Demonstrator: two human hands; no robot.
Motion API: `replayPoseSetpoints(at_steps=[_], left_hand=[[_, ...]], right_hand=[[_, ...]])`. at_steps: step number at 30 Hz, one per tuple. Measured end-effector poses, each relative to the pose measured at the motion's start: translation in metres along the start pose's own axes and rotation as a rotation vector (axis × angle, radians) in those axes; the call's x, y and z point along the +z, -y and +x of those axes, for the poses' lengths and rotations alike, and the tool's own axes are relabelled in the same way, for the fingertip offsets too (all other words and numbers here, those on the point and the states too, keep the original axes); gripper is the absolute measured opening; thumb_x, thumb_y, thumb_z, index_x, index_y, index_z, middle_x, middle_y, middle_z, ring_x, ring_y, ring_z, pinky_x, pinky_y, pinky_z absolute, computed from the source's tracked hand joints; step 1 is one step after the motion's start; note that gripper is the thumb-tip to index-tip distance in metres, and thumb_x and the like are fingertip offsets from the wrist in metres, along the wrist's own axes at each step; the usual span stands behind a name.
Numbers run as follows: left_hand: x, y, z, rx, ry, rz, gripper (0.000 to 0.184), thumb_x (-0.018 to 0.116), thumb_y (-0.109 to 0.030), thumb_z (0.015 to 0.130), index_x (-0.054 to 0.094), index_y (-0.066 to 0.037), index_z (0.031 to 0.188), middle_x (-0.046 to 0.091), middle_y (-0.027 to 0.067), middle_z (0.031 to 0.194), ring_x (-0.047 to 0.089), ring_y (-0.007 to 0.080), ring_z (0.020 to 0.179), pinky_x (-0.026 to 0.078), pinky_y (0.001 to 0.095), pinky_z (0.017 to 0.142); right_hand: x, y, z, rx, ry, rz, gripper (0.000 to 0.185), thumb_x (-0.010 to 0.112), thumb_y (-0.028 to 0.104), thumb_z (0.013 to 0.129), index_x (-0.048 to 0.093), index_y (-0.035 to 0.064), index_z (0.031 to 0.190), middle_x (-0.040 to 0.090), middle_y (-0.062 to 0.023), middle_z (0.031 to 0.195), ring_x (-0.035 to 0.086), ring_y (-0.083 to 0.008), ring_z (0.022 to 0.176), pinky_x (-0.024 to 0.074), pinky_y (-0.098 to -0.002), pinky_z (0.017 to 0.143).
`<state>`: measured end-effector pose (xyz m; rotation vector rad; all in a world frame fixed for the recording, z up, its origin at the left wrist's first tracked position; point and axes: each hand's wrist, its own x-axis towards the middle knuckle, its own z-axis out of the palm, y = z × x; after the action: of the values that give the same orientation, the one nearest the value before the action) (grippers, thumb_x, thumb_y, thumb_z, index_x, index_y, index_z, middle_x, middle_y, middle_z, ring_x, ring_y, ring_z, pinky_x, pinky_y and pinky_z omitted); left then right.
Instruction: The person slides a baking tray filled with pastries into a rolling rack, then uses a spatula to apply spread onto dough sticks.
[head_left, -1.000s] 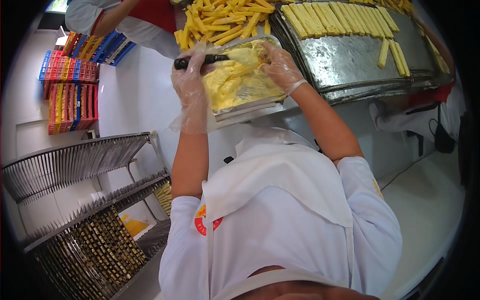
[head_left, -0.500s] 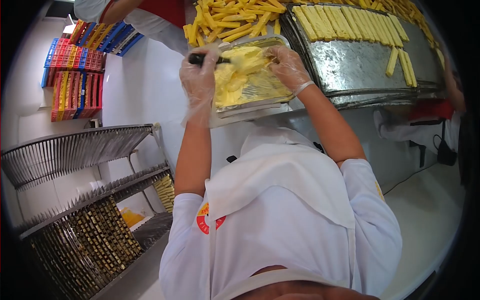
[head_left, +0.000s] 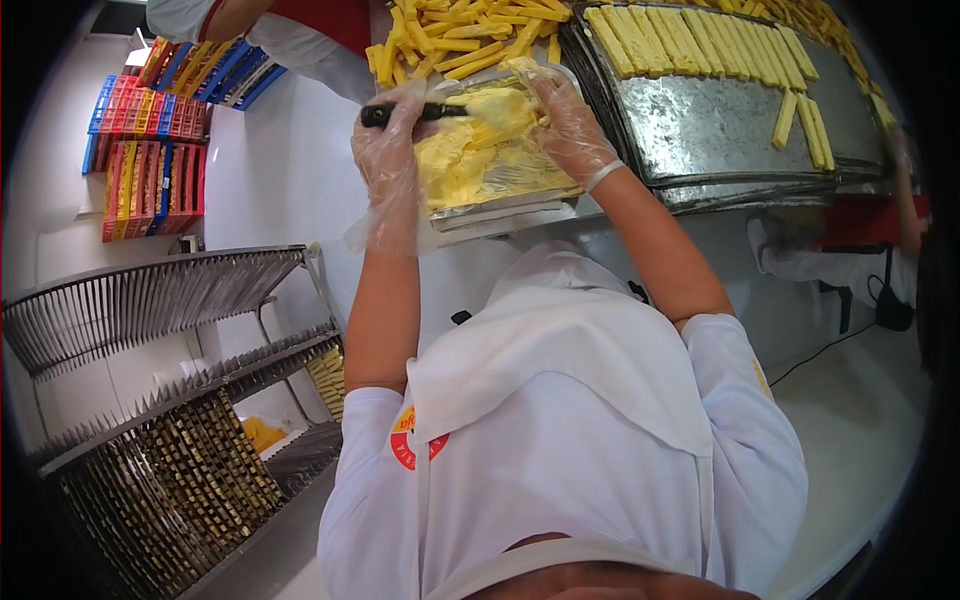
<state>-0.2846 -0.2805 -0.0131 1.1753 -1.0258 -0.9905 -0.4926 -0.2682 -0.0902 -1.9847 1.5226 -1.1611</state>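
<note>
Clearly, a spreading tool was grasped in the gloved left hand (head_left: 388,150), with its black handle (head_left: 445,110) clasped by curled fingers. The tool's long axis ran nearly crosswise, and its blurred blade (head_left: 492,108) was pointed toward the gloved right hand (head_left: 572,125), just across the tray. By the right hand, a yellow piece (head_left: 521,66) appeared to be pinched at the fingertips, above and to the right of the blade; most of its length was hidden, so its own axis could not be told. The blade was nearer to the right fingertips than the handle was.

Beneath both hands, a shallow tray (head_left: 500,207) was seen at the upper centre of the frame, its metallic rim shiny. It was thickly smeared with soft, pale yellow cream (head_left: 465,165), glossy and ridged. Both gloves were thin, clear and wrinkled, loose around the left wrist.

Past the tray's upper edge, firm, straight-sided yellow sticks were piled crisscross in a heap (head_left: 440,35). At the upper right of the frame, a dull, scuffed metal sheet (head_left: 690,135) was stacked on others; on it, a row of coated sticks (head_left: 690,45), rough-surfaced and pale, was laid side by side, with three shorter-looking ones set below its right end.
</note>
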Motion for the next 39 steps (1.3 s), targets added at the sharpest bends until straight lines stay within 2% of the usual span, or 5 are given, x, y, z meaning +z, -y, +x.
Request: replayPoseSetpoints(at_steps=[5, 13, 27, 35, 39], left_hand=[[-0.015, 0.014, -0.006, 0.389, 0.196, 0.781, 0.019, 0.074, -0.010, 0.083, 0.065, 0.000, 0.096, 0.067, 0.0060, 0.080, 0.063, 0.0136, 0.071, 0.052, 0.0234, 0.067], [0.006, -0.011, -0.014, -0.006, 0.021, -0.149, 0.010, 0.070, -0.004, 0.086, 0.064, 0.000, 0.093, 0.065, 0.0057, 0.086, 0.061, 0.0122, 0.075, 0.052, 0.0245, 0.072], [-0.049, 0.048, 0.006, 0.306, 0.201, 0.263, 0.015, 0.073, -0.004, 0.084, 0.064, -0.003, 0.097, 0.063, 0.0023, 0.087, 0.058, 0.0116, 0.077, 0.049, 0.0252, 0.072], [-0.043, -0.004, -0.015, 0.205, 0.083, 0.175, 0.017, 0.070, -0.004, 0.088, 0.061, 0.000, 0.102, 0.063, 0.0064, 0.096, 0.063, 0.0132, 0.083, 0.053, 0.0234, 0.070], [-0.035, -0.002, -0.021, 0.186, 0.096, 0.169, 0.015, 0.068, -0.005, 0.090, 0.061, 0.000, 0.101, 0.063, 0.0080, 0.097, 0.063, 0.0139, 0.082, 0.055, 0.0233, 0.065]], right_hand=[[0.003, -0.006, -0.002, 0.006, 0.015, 0.011, 0.071, 0.062, 0.000, 0.079, 0.040, 0.0172, 0.144, 0.037, -0.0224, 0.145, 0.045, -0.0415, 0.128, 0.0418, -0.0410, 0.105], [0.005, -0.006, 0.000, -0.007, 0.009, 0.024, 0.066, 0.063, 0.001, 0.078, 0.044, 0.0157, 0.140, 0.040, -0.0222, 0.141, 0.047, -0.0415, 0.124, 0.0435, -0.0411, 0.102], [0.005, -0.007, -0.008, -0.091, 0.121, -0.174, 0.018, 0.067, 0.014, 0.071, 0.063, 0.0041, 0.086, 0.061, -0.0169, 0.084, 0.061, -0.0364, 0.084, 0.0493, -0.0433, 0.074], [-0.146, -0.053, -0.040, 0.185, -0.686, 0.426, 0.013, 0.075, 0.009, 0.072, 0.069, 0.0034, 0.082, 0.065, -0.0087, 0.075, 0.062, -0.0171, 0.067, 0.0536, -0.0308, 0.060], [-0.218, -0.080, -0.103, 0.506, -0.893, -0.065, 0.028, 0.074, 0.019, 0.069, 0.069, -0.0009, 0.088, 0.068, -0.0156, 0.082, 0.067, -0.0258, 0.071, 0.0530, -0.0359, 0.068]])
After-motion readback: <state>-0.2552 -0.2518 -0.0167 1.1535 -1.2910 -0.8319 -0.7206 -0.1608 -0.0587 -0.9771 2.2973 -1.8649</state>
